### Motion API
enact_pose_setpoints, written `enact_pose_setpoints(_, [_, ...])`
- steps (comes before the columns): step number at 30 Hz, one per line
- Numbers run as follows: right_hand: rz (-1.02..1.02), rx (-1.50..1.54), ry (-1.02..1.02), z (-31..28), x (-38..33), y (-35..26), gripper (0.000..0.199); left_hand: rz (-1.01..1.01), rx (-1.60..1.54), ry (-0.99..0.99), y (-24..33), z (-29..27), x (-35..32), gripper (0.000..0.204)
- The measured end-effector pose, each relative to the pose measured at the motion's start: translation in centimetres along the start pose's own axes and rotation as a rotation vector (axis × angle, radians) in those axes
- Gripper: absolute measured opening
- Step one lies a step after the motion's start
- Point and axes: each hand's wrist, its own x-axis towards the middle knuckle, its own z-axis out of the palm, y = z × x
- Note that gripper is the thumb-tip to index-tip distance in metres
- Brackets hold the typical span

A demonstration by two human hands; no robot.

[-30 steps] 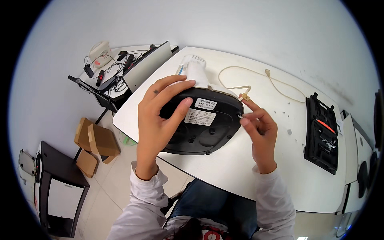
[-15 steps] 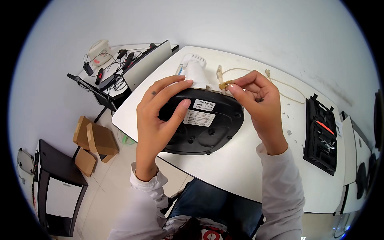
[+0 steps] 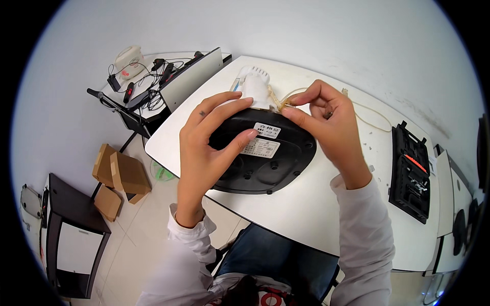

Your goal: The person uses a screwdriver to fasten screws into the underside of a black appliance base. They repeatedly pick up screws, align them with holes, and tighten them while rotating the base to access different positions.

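Observation:
A white appliance [image 3: 255, 86] with vent slots at its top lies tipped on the table, its black base [image 3: 255, 168] turned toward me. The base carries two white labels and several small round feet. My left hand [image 3: 206, 132] grips the base's upper left edge, fingers over the far side and thumb on the underside. At the upper right edge, my right hand [image 3: 329, 120] pinches a small yellowish piece [image 3: 282, 105] between thumb and fingertips, next to where the cream cord [image 3: 274, 94] meets the appliance. Fingers partly hide that piece, so its kind is unclear.
A black tool case [image 3: 408, 173] lies open at the table's right side, with small grey scraps left of it. The cord loops across the back. Another desk with cables and a beige device [image 3: 129, 62] stands far left; cardboard boxes [image 3: 122, 173] lie on the floor.
My right hand has brought the yellowish piece slightly left and up against the appliance's edge. The loose cord end has come closer to the white body. My left hand keeps its grip.

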Motion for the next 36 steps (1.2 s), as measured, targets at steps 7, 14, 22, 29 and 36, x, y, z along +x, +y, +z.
enact_pose_setpoints(7, [-0.069,-0.150,0.020,0.7,-0.4,-1.0,0.016,0.030,0.055,-0.039,-0.1,-0.4,-0.1,0.042])
enact_pose_setpoints(14, [0.026,0.072,-0.014,0.9,1.1,-0.1,0.023,0.104,0.089,0.032,-0.9,-0.1,-0.6,0.036])
enact_pose_setpoints(22, [0.041,-0.064,-0.123,-1.4,1.7,-0.4,0.028,0.405,0.598,0.059,1.7,1.0,-0.3,0.040])
enact_pose_setpoints(29, [0.151,0.162,-0.079,-0.6,0.5,-0.4,0.024,0.318,0.770,-0.124,3.6,0.7,0.0,0.061])
enact_pose_setpoints(36, [0.159,0.181,-0.020,-0.8,0.3,-0.4,0.025,0.272,0.777,-0.207,4.5,0.7,0.2,0.065])
